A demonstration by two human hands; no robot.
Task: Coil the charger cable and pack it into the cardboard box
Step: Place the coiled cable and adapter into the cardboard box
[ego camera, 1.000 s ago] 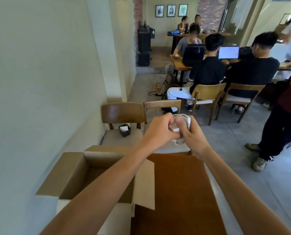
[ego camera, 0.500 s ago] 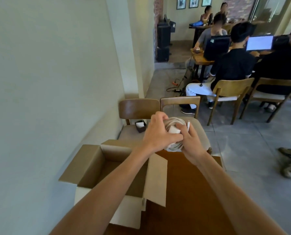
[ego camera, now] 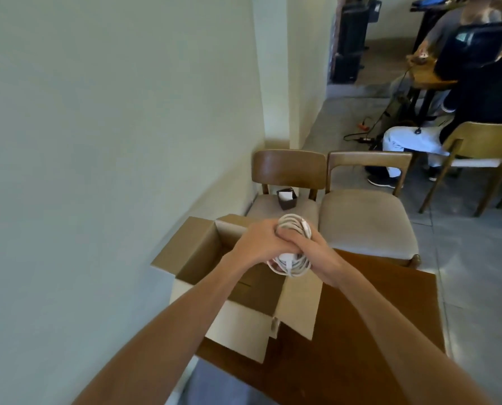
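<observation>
A white charger cable (ego camera: 295, 226) is wound into a tight coil, with loops showing above and below my hands. My left hand (ego camera: 258, 241) and my right hand (ego camera: 314, 252) are both clasped around the coil, holding it over the right side of the open cardboard box (ego camera: 203, 252). The box stands on the brown wooden table (ego camera: 375, 317) with its flaps folded outward. The middle of the coil is hidden by my fingers.
Two wooden chairs with beige cushions (ego camera: 366, 220) stand just beyond the table; a small dark holder (ego camera: 286, 198) sits on the left one. A pale wall (ego camera: 112, 141) runs along the left. People sit at tables at the upper right; cables lie on the floor there.
The view has tipped down and left. My hands with the coil have come lower and nearer, from above the chairs to over the box's right side.
</observation>
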